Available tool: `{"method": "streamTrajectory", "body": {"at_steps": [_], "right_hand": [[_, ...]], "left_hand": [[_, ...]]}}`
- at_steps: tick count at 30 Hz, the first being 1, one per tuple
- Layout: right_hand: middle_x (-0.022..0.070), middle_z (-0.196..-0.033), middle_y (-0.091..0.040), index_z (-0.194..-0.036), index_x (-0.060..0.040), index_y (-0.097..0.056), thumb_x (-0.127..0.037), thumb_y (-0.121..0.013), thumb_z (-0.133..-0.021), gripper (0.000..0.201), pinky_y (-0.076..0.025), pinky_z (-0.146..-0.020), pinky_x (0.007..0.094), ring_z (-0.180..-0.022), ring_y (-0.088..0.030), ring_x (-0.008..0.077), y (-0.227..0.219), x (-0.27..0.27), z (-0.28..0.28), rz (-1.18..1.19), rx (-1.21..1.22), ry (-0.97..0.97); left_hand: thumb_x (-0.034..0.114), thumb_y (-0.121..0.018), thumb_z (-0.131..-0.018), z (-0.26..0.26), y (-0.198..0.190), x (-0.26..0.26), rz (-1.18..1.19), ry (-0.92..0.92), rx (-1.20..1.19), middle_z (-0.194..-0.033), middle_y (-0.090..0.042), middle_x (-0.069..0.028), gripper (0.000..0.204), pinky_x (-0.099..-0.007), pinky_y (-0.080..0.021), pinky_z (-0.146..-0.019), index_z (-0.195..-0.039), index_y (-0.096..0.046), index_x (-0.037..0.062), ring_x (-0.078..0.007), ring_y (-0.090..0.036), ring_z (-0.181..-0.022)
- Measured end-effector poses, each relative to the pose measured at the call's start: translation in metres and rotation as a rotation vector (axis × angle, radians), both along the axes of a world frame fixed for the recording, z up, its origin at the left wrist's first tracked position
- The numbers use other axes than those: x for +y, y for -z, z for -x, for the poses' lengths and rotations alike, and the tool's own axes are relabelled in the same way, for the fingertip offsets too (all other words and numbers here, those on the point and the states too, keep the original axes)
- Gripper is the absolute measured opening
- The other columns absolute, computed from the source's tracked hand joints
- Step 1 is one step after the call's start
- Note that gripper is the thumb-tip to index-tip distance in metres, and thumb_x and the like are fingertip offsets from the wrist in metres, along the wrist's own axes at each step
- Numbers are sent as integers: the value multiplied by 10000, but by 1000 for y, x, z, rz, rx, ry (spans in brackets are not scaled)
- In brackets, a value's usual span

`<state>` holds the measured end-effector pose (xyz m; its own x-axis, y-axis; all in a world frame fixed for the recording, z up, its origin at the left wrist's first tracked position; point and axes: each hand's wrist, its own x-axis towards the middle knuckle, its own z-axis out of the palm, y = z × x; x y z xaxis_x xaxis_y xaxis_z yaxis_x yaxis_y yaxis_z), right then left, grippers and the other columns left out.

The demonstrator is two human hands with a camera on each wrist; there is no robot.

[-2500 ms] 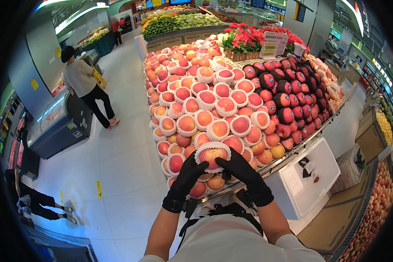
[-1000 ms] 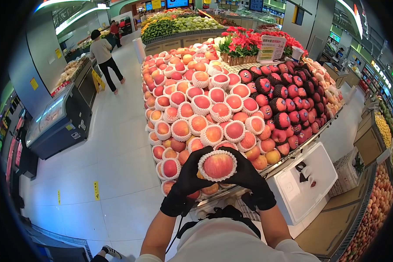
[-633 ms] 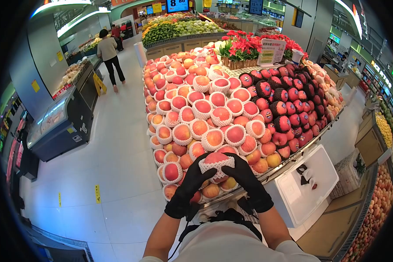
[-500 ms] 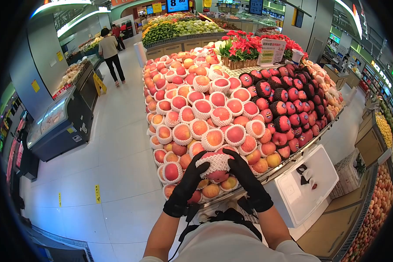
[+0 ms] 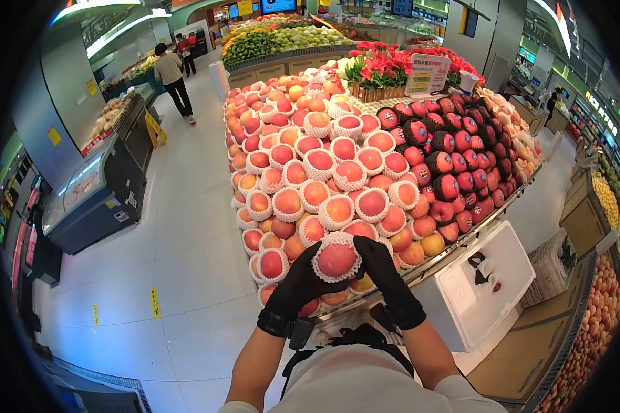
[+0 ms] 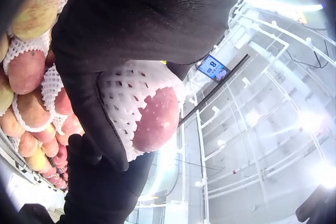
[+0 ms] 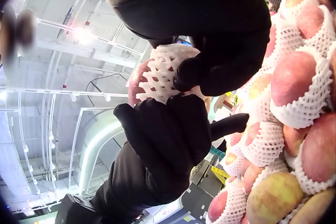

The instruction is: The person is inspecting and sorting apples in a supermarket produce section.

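A red, speckled apple (image 5: 337, 260) in a white foam net is held between my two black-gloved hands, over the near edge of the fruit display. My left hand (image 5: 297, 281) cups its left side, and the left wrist view shows the fingers curled along the net (image 6: 123, 85). On the other side my right hand (image 5: 384, 275) grips it; in the right wrist view the fingertips press into the netting. The apple's bare red face is turned up toward the head camera. Behind it rise rows of netted apples (image 5: 317, 162).
Dark-netted red apples (image 5: 448, 162) fill the display's right side. A white foam box (image 5: 489, 282) stands at right below the display edge. A planter of red flowers (image 5: 379, 69) and a sign (image 5: 428, 74) stand at the back. A freezer (image 5: 96, 196) is at left; a person (image 5: 172, 79) walks beyond.
The apple has been turned in my hands: half a second ago its netted side faced up, now its bare red face does. A person at the lower left has left view.
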<state>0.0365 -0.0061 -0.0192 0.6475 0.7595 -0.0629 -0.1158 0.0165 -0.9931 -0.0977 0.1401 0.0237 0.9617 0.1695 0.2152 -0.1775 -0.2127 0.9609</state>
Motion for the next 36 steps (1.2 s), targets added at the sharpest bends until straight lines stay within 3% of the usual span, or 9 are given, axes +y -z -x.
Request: {"method": "streamTrajectory", "body": {"at_steps": [5, 8, 11, 14, 17, 20, 21, 30, 36], "right_hand": [[22, -948, -641, -1181, -9, -609, -282, -499, -1003, 344, -495, -596, 219, -762, -595, 80, -7, 1, 4, 87, 10, 20], [24, -1015, -616, -1225, -16, -578, -258, -490, -1008, 337, -504, -657, 235, -856, -578, 88, -4, 0, 7, -56, 49, -14], [35, -1081, -581, -1316, -31, -493, -223, -495, -1003, 367, -506, -741, 258, -911, -561, 97, -2, 2, 5, 4, 17, 42], [38, -1109, -553, -1396, -44, -392, -179, -549, -968, 475, -490, -829, 267, -943, -542, 105, 13, -7, -5, -31, 0, -112], [60, -1187, -549, -1435, -47, -334, -133, -650, -893, 634, -474, -924, 296, -1054, -543, 147, 24, 0, -6, -106, -135, -113], [106, -1373, -474, -1451, -38, -332, -49, -699, -793, 754, -399, -1056, 365, -1257, -470, 209, -13, -3, 1, -24, -281, -205], [110, -1370, -485, -1440, -38, -346, -78, -737, -775, 773, -403, -1054, 370, -1257, -476, 214, -15, -5, 1, -32, -300, -203], [124, -1336, -535, -1395, -34, -416, -172, -842, -713, 817, -411, -1046, 382, -1233, -510, 215, -44, -22, 3, -41, -353, -257], [123, -1277, -563, -1355, -26, -447, -180, -851, -694, 790, -440, -1013, 374, -1184, -540, 211, -32, -32, -7, 21, -360, -236]], "left_hand": [[169, -800, -756, -4, 20, 3, -119, -11, -37, -1221, -619, -92, 564, -349, -478, -961, -1249, -556, 43, -212, -598, -1109], [152, -768, -783, 1, 0, -5, -22, 13, 77, -1207, -628, -90, 558, -356, -494, -950, -1274, -533, 30, -219, -607, -1092], [176, -693, -865, 4, 27, 1, 1474, 157, 193, -1268, -590, -126, 494, -358, -475, -969, -1296, -521, 7, -259, -583, -1143], [247, -636, -897, 8, 38, 2, 1196, 104, 124, -1269, -584, -115, 544, -367, -467, -988, -1350, -466, -3, -235, -571, -1141], [213, -709, -847, 8, 27, 4, 547, -40, 110, -1281, -564, -101, 597, -360, -461, -992, -1348, -456, 12, -216, -562, -1142], [152, -727, -845, 17, -6, -9, 490, -44, -114, -1194, -598, -72, 477, -320, -470, -944, -1251, -522, 10, -159, -581, -1079], [109, -847, -692, 8, 1, -10, 376, -131, -49, -1218, -571, -83, 690, -358, -460, -991, -1274, -486, 26, -195, -563, -1127], [155, -900, -633, 6, 29, -13, 122, -206, -133, -1252, -547, -90, 799, -366, -450, -1000, -1294, -467, 37, -194, -542, -1157], [110, -876, -665, 1, 17, -16, 380, -45, 12, -1319, -522, -88, 828, -353, -432, -1021, -1360, -434, 37, -181, -515, -1204]]}}
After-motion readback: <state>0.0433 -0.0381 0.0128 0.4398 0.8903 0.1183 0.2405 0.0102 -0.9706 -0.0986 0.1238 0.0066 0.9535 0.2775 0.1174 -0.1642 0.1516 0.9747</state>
